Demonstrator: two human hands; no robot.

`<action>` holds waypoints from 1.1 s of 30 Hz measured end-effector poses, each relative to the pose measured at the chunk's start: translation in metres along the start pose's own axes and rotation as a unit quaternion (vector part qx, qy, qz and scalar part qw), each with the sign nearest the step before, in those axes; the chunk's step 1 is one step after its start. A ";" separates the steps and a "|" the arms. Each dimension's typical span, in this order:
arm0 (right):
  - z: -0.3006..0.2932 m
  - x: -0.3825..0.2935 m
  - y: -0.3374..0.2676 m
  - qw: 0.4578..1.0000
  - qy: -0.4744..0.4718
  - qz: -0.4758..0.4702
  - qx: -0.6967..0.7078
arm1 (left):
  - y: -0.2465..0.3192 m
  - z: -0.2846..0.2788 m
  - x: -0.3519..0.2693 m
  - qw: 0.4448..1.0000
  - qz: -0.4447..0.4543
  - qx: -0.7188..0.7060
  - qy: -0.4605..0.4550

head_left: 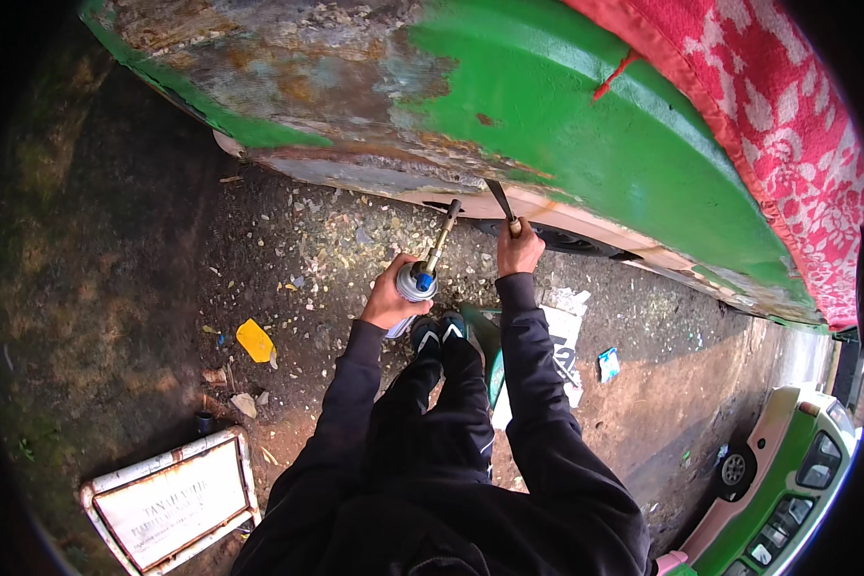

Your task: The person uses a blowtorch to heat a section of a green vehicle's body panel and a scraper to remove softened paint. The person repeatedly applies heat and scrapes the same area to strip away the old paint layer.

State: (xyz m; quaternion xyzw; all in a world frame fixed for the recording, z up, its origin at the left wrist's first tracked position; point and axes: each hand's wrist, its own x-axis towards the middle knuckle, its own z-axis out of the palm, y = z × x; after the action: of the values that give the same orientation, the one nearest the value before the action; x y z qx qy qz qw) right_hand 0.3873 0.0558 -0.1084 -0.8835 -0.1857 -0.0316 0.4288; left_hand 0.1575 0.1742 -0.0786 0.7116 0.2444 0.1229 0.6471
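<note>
My left hand (392, 297) is wrapped around the can of a gas blowtorch (443, 237), whose brass nozzle points up at the lower edge of a green and pink vehicle body (583, 122). No flame can be made out. In my right hand (520, 248) is the wooden handle of a scraper (500, 198), its dark blade tip at the seam between the green and pink parts. Left of the blade, the paint is stripped to a brown and grey patchy surface (317, 79). A red floral cloth (799, 144) drapes over the body on the right.
Paint chips litter the dirt ground (317, 245) below the body. A rusty-framed sign (173, 504) bearing writing lies at lower left, near a yellow scrap (255, 340). Printed white sheeting (565, 324) lies by my feet. Another green and pink van (770, 489) stands at lower right.
</note>
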 end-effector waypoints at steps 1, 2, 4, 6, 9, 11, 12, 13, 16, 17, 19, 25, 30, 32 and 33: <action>0.002 0.000 0.004 1.000 0.006 0.009 0.004 | 0.003 0.003 0.001 1.000 -0.009 0.001 0.000; 0.006 -0.001 0.006 1.000 0.026 0.002 -0.001 | 0.006 0.005 0.002 1.000 0.006 0.006 0.003; 0.013 -0.011 -0.001 0.999 0.033 0.001 0.000 | 0.003 0.004 0.004 1.000 0.003 -0.008 -0.009; 0.018 -0.016 -0.003 0.999 0.047 -0.007 0.017 | -0.001 0.000 0.006 1.000 0.012 0.001 -0.008; 0.011 -0.008 0.004 0.999 0.030 0.030 0.022 | -0.004 0.001 0.011 1.000 0.022 -0.011 -0.006; 0.015 -0.006 0.004 1.000 0.018 0.003 0.004 | 0.000 0.004 0.013 1.000 0.029 0.005 -0.004; 0.017 -0.005 -0.003 1.000 0.012 -0.021 0.003 | 0.004 0.004 0.014 0.999 0.030 -0.003 -0.013; 0.020 -0.006 -0.010 0.999 0.003 -0.042 0.001 | 0.004 0.002 0.014 0.999 0.036 0.008 -0.009; 0.020 -0.004 -0.006 0.999 0.010 -0.046 -0.002 | 0.006 -0.003 0.018 0.999 0.042 0.018 -0.005; 0.018 -0.004 0.000 0.999 0.021 -0.043 -0.006 | 0.007 -0.004 0.018 0.999 0.041 0.014 -0.003; 0.013 -0.002 0.012 0.999 0.039 -0.004 0.009 | 0.007 0.002 0.018 0.999 0.034 0.003 -0.002; 0.033 -0.006 -0.008 0.997 0.046 -0.063 0.021 | -0.003 0.002 0.014 1.000 0.023 -0.008 0.003; 0.017 -0.008 0.014 0.996 0.075 0.016 0.041 | 0.011 0.002 0.011 1.000 0.024 -0.018 0.009; 0.020 -0.009 0.007 0.996 0.084 -0.006 0.038 | 0.005 -0.001 0.011 0.999 0.020 -0.024 0.016; 0.021 -0.014 0.007 0.996 0.081 -0.015 0.031 | 0.004 -0.002 0.010 0.999 0.027 -0.018 0.015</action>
State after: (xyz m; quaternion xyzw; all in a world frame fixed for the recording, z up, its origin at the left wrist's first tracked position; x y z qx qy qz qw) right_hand 0.3746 0.0641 -0.1295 -0.8616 -0.1646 -0.1037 0.4688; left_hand 0.1657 0.1803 -0.0762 0.7039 0.2329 0.1556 0.6528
